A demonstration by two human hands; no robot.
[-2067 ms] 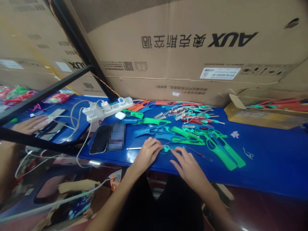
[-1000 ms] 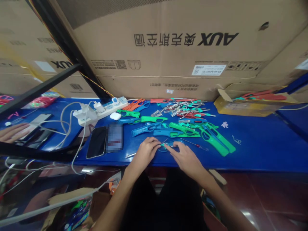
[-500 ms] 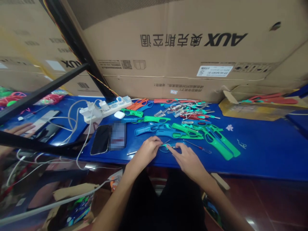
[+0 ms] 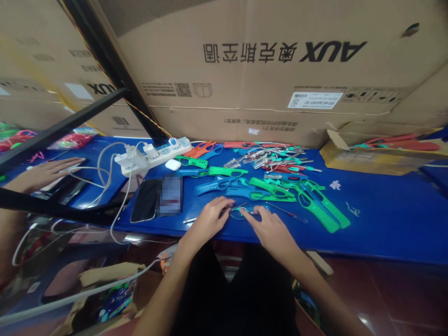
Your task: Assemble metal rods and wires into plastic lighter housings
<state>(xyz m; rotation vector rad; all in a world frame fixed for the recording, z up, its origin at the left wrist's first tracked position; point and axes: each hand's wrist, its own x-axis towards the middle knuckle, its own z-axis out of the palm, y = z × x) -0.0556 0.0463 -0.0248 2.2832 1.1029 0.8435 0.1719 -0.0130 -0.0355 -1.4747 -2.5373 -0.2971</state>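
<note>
On the table edge in front of me lies a blue lighter casing (image 4: 237, 215) with a small teal part and a bit of white wire on it. My left hand (image 4: 214, 215) is closed at its left end, fingers curled, beside a thin dark rod. From the other side my right hand (image 4: 270, 227) presses thumb and forefinger on the casing; the fingers hide much of it. A screwdriver (image 4: 296, 217) with a clear and red handle lies just beyond my right hand. A thin metal rod (image 4: 191, 220) lies left of my left hand.
Green casings (image 4: 324, 210) and blue casings (image 4: 245, 192) lie beyond my hands, with a heap of wired metal-tipped parts (image 4: 280, 158) behind. Phones (image 4: 144, 200), a power strip (image 4: 164, 153) and cables stand left. A carton (image 4: 367, 161) holds red casings. Another person's hand (image 4: 52, 172) is far left.
My left hand has shifted slightly left, and my right hand stays at the casing. The other person's hand at far left has moved right, over a phone.
</note>
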